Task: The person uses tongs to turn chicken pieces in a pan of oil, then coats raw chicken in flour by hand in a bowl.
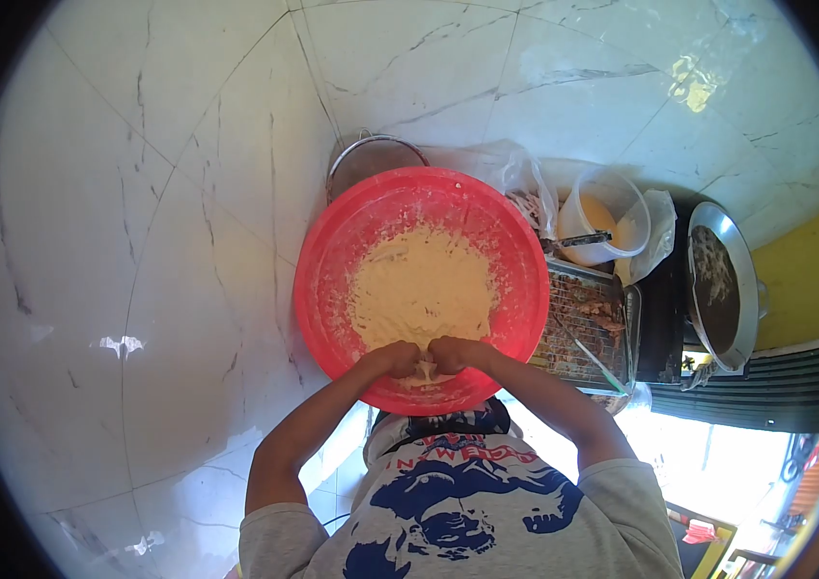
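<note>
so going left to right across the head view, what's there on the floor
bare marble floor → red basin of batter with both hands in it → wire rack → white tub → metal pan with dark residue

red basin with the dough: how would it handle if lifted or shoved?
The red basin looks like thin plastic, so its rim probably flexes. The dough spread inside likely makes it bottom-heavy, unlikely to tip. On the glossy tile floor it would probably slide.
</note>
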`<state>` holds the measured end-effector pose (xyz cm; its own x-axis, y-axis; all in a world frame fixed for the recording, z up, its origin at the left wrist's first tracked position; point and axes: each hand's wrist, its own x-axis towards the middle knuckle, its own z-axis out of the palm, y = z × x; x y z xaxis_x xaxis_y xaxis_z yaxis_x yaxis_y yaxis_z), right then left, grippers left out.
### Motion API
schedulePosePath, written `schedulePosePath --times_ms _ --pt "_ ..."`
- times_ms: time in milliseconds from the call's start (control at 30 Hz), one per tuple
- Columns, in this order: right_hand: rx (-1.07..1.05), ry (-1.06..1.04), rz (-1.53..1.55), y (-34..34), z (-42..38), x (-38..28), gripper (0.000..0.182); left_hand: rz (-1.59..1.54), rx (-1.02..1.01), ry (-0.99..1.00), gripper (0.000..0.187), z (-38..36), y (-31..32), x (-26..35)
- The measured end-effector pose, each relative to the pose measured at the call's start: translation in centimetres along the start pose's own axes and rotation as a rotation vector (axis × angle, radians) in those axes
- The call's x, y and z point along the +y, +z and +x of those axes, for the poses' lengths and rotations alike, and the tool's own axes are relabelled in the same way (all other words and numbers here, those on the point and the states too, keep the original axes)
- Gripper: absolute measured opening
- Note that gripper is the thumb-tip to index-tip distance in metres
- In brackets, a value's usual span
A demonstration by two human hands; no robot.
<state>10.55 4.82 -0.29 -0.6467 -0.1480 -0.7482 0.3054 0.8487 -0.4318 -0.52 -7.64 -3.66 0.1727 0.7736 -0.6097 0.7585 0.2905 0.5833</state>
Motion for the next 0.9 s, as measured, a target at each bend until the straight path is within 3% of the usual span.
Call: schedulePosePath --times_ms 67,133,200,267,300,333,367,400,533,600,667,700,733,767,800,900 --pt "0.08 -0.047 0.226 0.2 0.2 1.2 0.046 -0.062 -0.012 -0.06 0.04 -0.3 -1.0 -0.4" --pt "0.159 -0.004 0.232 -0.3 -0.2 1.4 0.048 -0.121 -0.018 -0.12 0.04 -0.8 -1.7 -0.4" --pt "0.236 0.037 0.239 -0.4 -0.6 1.2 0.05 -0.063 0.306 -0.273 0.04 -1.2 -1.5 -0.6" --pt "0.46 0.123 -0.039 -0.4 -1.1 0.5 0.044 -0.026 0.34 -0.176 0.04 -0.9 -0.9 -1.2" --pt "0.46 0.124 -0.036 -0.4 -1.0 0.4 0.044 0.012 0.376 -0.077 0.04 -1.0 -0.9 -1.2" --pt "0.311 0.088 -0.024 -0.4 -1.0 0.3 0.042 0.012 0.373 -0.077 0.04 -1.0 -0.6 -1.0" --pt "0.162 0.052 -0.012 -0.3 -0.9 0.1 0.041 -0.006 0.23 -0.033 0.04 -0.9 -0.2 -0.7" --pt "0.163 0.053 -0.011 -0.4 -1.2 -0.3 0.041 -0.021 0.089 0.012 0.039 -0.9 -0.2 -0.2" --pt "0.028 -0.01 0.047 -1.7 -3.2 -2.0 0.039 -0.055 -0.02 0.04 0.038 -0.8 -0.7 0.5" --pt "-0.04 -0.007 0.089 -2.5 -3.1 -1.7 0.039 -0.15 -0.206 0.042 0.036 -0.5 -1.6 -0.3" --pt "-0.204 0.034 0.232 -2.8 -2.4 -0.8 0.051 -0.19 -0.181 0.04 0.036 -0.4 -2.1 -1.3" --pt "-0.203 0.034 0.23 -2.2 -1.8 0.2 0.051 -0.231 -0.155 0.038 0.037 -0.4 -2.3 -1.7" --pt "-0.024 0.0 0.292 -1.6 -1.3 1.2 0.05 -0.231 -0.153 0.038 0.037 -0.8 -2.3 -1.5" --pt "0.153 -0.034 0.353 -0.8 -0.6 2.0 0.049 -0.141 0.053 -0.008 0.038 -1.4 -2.1 -1.3" --pt "0.152 -0.035 0.351 -0.9 -0.7 1.8 0.049 -0.05 0.259 -0.055 0.04 -1.7 -1.8 -1.2" --pt "0.154 0.075 0.081 -1.0 -1.0 0.6 0.043 -0.033 0.154 -0.036 0.043 -1.5 -1.0 -1.0"
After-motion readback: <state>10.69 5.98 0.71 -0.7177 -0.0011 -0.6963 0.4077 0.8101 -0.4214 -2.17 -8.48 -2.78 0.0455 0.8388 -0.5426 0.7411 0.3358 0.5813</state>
